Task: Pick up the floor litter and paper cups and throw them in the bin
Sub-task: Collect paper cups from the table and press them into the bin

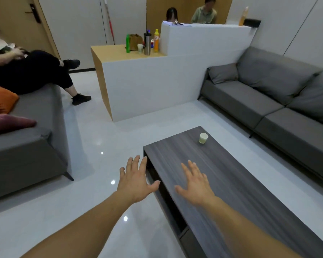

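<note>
We are reaching both hands, left (pixel 136 180) and right (pixel 196 184), spread and empty, toward the cup (pixel 203 138) on the table (pixel 241 192) (no bin showing); next needs a grasp.

Paper cup (pixel 203 138) blurry; right sofa (pixel 268 101) cut off

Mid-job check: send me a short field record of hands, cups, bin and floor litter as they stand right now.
left hand: open, fingers spread, holds nothing, at the left edge of the coffee table
right hand: open, holds nothing, over the coffee table's near half
paper cup: upright on the coffee table's far end, untouched
second cup: upright on the wooden counter among bottles
bin: not in view
floor litter: none visible
</note>
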A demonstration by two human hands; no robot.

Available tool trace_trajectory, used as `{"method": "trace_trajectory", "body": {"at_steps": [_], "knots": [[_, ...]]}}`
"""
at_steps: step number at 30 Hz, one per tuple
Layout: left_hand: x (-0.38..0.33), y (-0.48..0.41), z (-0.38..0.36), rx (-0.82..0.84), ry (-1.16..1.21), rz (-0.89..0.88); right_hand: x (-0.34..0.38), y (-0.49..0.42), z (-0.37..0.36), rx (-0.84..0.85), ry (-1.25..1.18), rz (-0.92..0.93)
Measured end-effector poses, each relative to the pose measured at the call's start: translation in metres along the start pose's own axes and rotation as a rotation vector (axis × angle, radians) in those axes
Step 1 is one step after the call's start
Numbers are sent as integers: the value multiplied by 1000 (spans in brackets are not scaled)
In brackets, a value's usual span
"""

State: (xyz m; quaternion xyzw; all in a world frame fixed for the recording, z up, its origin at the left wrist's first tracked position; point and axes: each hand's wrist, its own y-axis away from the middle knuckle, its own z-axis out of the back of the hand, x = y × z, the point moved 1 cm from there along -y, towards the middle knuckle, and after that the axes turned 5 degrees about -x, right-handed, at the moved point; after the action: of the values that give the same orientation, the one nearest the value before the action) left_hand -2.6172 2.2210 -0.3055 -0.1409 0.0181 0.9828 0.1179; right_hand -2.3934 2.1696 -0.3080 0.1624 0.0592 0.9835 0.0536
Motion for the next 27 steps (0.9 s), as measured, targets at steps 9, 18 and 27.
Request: {"method": "trace_trajectory", "body": {"at_steps": [9,18,27], "knots": [[7,-167,-6,71,-27,-74,-34,-146,3,33,-49,-137],[-32,-354,-65,251,-110,-121,-100,-330,-25,117,-102,-197],[-63,-501,-179,374,-100,-219,-231,-476,-64,141,-29,-455]]}}
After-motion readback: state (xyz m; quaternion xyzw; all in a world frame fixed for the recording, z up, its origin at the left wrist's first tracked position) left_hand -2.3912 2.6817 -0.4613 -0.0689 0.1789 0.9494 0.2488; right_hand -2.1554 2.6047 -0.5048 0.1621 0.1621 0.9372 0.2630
